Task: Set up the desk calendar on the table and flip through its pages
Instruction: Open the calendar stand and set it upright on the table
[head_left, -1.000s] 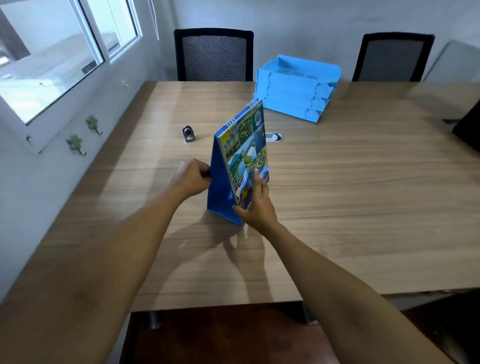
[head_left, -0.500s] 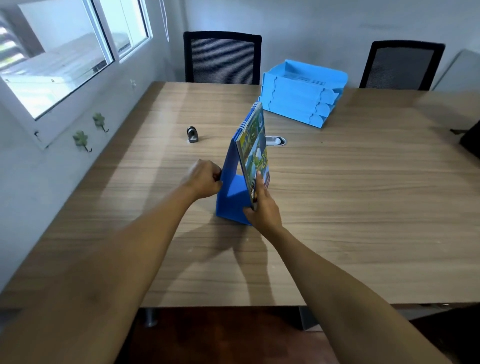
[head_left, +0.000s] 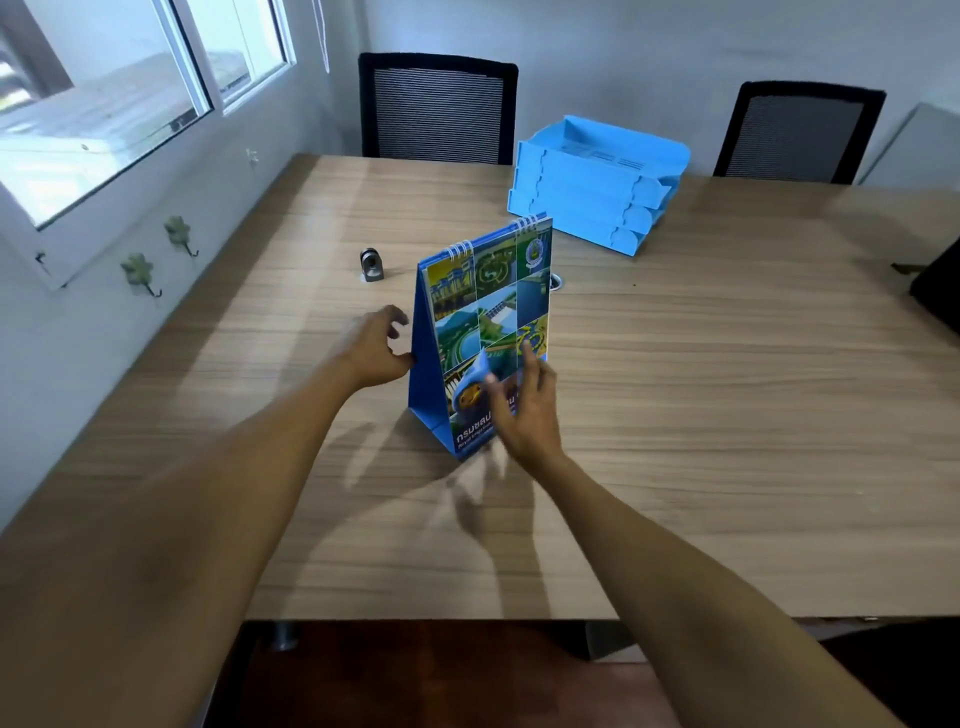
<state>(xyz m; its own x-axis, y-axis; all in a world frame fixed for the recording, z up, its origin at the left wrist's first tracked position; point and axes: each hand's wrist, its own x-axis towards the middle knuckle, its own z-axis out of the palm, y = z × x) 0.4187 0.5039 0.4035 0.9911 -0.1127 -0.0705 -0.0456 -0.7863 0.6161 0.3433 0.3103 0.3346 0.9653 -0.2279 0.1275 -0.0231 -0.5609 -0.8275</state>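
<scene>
upright, calendar (head_left: 485, 312) stands before stacked blue trays (head_left: 587, 200).

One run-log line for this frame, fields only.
calendar: upright on table | left hand: open at side | right hand: open at cover | pages: unflipped

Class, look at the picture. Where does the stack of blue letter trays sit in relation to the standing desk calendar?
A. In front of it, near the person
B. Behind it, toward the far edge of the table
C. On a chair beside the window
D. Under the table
B: the stack of blue letter trays rests on the table beyond the desk calendar, near the far chairs.
</scene>
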